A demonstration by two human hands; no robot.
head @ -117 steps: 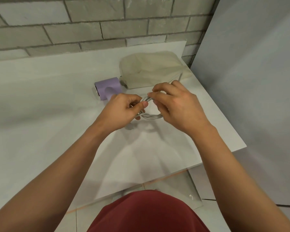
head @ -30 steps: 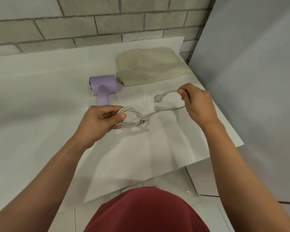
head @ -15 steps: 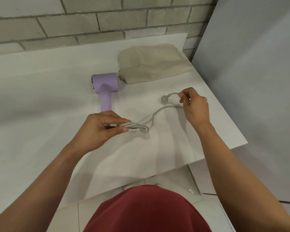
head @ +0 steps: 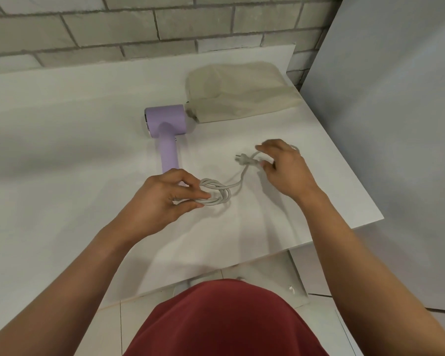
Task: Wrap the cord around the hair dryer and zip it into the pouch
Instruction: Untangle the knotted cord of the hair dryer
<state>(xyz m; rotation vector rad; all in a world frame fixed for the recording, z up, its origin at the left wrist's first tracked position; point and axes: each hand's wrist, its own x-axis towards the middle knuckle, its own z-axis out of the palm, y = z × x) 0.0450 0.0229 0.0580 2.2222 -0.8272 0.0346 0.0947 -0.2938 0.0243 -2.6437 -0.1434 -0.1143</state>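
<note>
Since limp and springy, likely to uncoil if released: cord (head: 216, 192) loops pinched in left hand (head: 162, 199) at dryer (head: 166, 124) handle end on table (head: 62, 150), plug (head: 243, 160) end gripped in right hand (head: 285, 168). Rigid, light-looking dryer: grab by handle. Soft pouch (head: 242, 91) touching barrel.

The left grip (head: 162, 201) hides the hair dryer (head: 166, 122) handle's lower end

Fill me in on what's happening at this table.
A person is coiling the grey cord of the purple hair dryer. The left hand pinches the coil; the right hand holds the cord near the plug. The hair dryer lies on the white table beside the beige pouch, not yet packed.
</note>
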